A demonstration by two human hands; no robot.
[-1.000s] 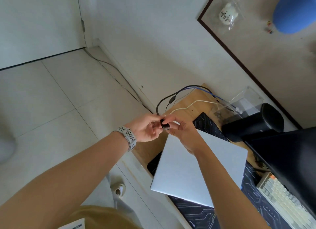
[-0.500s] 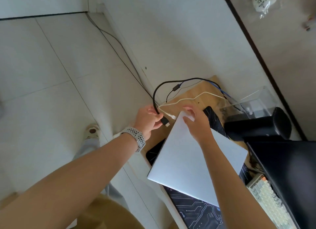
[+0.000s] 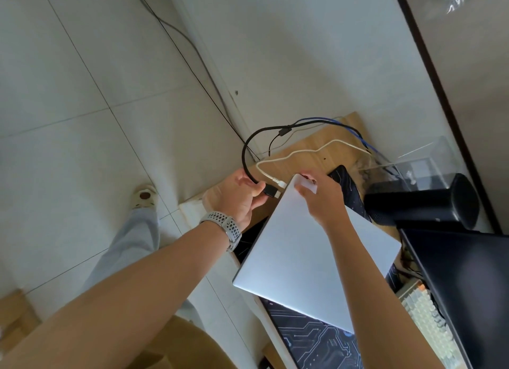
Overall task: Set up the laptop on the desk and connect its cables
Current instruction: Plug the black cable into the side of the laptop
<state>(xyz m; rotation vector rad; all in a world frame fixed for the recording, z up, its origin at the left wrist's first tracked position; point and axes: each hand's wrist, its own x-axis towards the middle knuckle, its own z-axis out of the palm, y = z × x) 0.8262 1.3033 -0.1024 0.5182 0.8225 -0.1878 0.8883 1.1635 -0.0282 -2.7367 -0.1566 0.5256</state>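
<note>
The surface (image 3: 334,151) carried the closed laptop (image 3: 311,255), which lay on a dark mat (image 3: 316,338) beside the monitor (image 3: 468,291), its far corner toward the wall. The step in hand appeared to be plugging the black cable (image 3: 248,145) into the laptop's left edge. To do it well, the laptop should be held still, the plug (image 3: 271,191) lined up square with the port, and pushed straight in without forcing; the port itself was not visible. A white cable (image 3: 303,151) ended just beside the same corner; whether it was seated could not be told.

The right hand (image 3: 321,195) gripped the far corner of the laptop, fingers curled over its edge. The left hand (image 3: 238,196) pinched the black cable just behind the plug, which sat close to the laptop edge, not inserted.
</note>
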